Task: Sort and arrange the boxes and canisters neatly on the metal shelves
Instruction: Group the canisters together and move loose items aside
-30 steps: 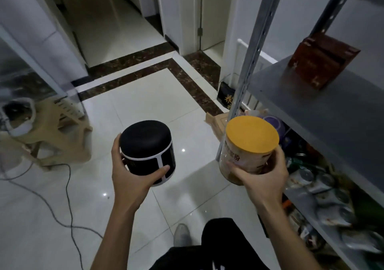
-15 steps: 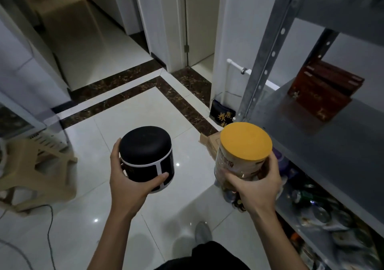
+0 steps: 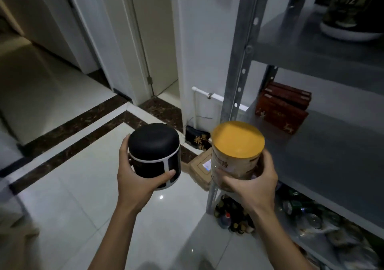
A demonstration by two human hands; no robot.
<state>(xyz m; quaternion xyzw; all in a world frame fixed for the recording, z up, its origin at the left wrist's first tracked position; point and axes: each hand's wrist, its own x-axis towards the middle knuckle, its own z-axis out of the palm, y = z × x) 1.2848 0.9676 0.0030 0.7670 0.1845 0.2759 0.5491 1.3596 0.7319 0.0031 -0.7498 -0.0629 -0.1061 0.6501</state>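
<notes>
1. Two canisters I am holding upright beside the metal shelf (image 3: 332,155), ready for placing.
2. My left hand (image 3: 135,178) is curling fingers round the black canister (image 3: 154,153).
3. My right hand (image 3: 251,184) is wrapping fingers round the yellow-lidded canister (image 3: 236,151), low down.

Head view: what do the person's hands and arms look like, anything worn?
The left hand and right hand are bare: no gloves, rings or watch visible. The left forearm and right forearm show no sleeves.

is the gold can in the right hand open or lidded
Lidded: a yellow lid covers the whole top of the gold can in the right hand.
</notes>
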